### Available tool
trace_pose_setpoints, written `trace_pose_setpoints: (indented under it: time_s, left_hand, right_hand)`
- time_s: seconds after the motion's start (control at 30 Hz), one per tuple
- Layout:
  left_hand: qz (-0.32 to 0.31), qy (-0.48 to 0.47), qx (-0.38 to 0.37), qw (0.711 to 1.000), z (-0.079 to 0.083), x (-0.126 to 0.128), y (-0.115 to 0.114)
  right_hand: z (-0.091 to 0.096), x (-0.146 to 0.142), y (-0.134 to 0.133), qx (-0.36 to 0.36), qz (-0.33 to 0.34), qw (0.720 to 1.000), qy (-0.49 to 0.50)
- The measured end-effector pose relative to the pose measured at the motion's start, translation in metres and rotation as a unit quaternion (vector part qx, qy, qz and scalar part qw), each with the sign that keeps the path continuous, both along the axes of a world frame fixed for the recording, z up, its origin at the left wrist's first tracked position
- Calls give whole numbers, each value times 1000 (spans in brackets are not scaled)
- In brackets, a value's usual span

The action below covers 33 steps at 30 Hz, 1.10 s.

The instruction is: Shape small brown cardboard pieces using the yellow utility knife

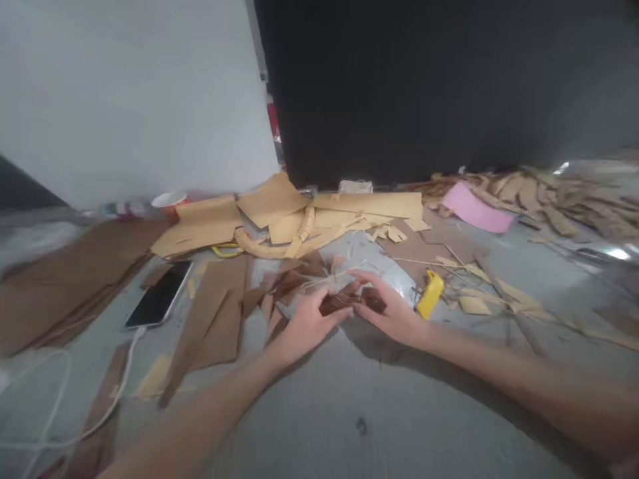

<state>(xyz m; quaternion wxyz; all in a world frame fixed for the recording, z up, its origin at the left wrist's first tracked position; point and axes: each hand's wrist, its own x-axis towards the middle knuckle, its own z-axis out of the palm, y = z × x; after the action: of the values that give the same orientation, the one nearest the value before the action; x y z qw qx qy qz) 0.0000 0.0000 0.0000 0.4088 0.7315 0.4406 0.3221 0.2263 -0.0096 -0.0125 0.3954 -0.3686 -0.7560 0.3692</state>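
Note:
Both my hands meet at the middle of the grey table around a small dark brown piece [335,303], which looks like folded or layered paper or card. My left hand [308,320] pinches its left end between thumb and fingers. On the other end, my right hand [392,311] closes with thumb and forefinger, partly covering it. Just beyond the fingers lie brown paper scraps [292,279]. A yellow-handled tool [430,294], perhaps a cutter, rests right of my right hand.
Left of my hands lie brown cardboard strips [219,313] and a phone [160,294] on a white cable [122,386]. Tan card sheets [274,199] and a curved tan piece [264,251] sit behind. A pink sheet [476,207] and heaped brown strips [554,199] are back right.

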Motion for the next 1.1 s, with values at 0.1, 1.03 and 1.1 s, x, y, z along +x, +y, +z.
trace_pose_setpoints:
  time_s: [0.1, 1.03, 1.1]
  left_hand:
    - [-22, -14, 4, 1000, 1, 1, 0]
    - [-7, -36, -59, 998, -4, 2, -3]
    - [-12, -24, -52, 998, -5, 1, -3]
  right_hand:
    - [-1, 0, -1, 8, 32, 999, -13]
    - [-1, -1, 1, 24, -52, 998, -14]
    - [-1, -1, 1, 28, -52, 998, -18]
